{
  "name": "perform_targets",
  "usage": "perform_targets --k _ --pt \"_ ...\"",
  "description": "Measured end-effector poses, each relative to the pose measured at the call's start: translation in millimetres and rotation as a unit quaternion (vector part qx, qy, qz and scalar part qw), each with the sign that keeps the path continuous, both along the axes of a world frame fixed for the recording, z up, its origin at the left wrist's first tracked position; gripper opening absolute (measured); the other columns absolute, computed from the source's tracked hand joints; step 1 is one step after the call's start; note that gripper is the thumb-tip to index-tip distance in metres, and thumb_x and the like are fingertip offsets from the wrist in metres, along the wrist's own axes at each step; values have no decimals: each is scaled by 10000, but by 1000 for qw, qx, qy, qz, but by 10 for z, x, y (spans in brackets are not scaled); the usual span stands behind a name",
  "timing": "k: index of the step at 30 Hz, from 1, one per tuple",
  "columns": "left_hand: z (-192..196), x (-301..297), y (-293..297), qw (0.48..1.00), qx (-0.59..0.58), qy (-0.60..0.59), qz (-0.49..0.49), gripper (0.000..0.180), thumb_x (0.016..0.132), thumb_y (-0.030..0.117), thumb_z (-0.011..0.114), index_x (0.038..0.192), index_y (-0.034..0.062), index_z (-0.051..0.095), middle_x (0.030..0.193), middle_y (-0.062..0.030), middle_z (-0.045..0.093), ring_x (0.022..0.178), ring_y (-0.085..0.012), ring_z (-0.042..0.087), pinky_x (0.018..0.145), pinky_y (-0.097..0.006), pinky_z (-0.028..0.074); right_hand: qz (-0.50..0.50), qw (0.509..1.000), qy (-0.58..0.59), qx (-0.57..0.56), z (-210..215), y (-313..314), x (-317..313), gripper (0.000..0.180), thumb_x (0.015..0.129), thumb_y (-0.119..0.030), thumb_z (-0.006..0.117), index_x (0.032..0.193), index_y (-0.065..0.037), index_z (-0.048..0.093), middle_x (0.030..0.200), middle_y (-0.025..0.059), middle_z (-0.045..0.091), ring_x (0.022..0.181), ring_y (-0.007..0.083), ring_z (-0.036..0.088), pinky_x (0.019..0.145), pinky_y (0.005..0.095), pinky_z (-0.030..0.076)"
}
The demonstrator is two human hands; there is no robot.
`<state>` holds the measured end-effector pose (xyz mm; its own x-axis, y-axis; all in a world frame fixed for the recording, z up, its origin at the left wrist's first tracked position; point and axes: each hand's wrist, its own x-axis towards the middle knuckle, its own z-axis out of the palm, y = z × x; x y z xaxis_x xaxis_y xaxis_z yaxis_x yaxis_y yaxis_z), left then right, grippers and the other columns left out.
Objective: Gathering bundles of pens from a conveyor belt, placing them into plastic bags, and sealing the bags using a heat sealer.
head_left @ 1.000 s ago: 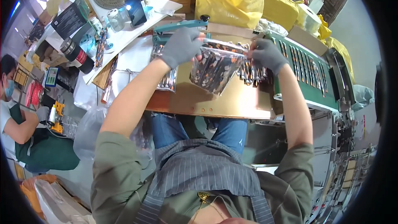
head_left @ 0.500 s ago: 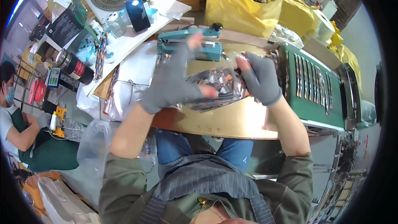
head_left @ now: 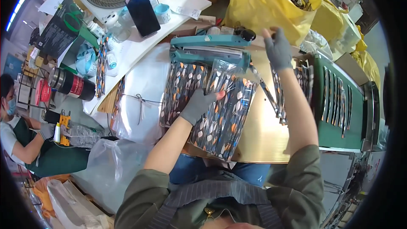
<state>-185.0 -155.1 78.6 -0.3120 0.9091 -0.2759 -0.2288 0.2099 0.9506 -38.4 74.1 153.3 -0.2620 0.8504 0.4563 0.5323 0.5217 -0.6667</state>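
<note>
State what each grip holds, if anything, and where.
The left grip touches the filled bag near its upper left edge; whether pinching or just pressing cannot be told. The right grip holds nothing visible.

It's bright in here around the teal sealer (head_left: 207, 49). Well off to its left, a strip of light (head_left: 16, 12) glows blue-white. Nearer the wearer and right of it, the gold counter (head_left: 265, 144) throws back a pale glare; left of it, clear plastic (head_left: 142, 82) shines. Far right, machinery (head_left: 358, 180) bends, softening toward the black rim.
</note>
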Motion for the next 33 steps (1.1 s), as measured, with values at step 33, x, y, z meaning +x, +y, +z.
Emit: perform_targets --k 33 --pt "-594 -863 -406 829 -152 522 135 665 691 346 704 1176 -47 472 1062 -262 587 997 -393 567 860 -421 445 -13 998 13 68 -757 -446 -358 494 777 -417 637 1025 0 541 983 209 576 922 343 584 786 418 465"
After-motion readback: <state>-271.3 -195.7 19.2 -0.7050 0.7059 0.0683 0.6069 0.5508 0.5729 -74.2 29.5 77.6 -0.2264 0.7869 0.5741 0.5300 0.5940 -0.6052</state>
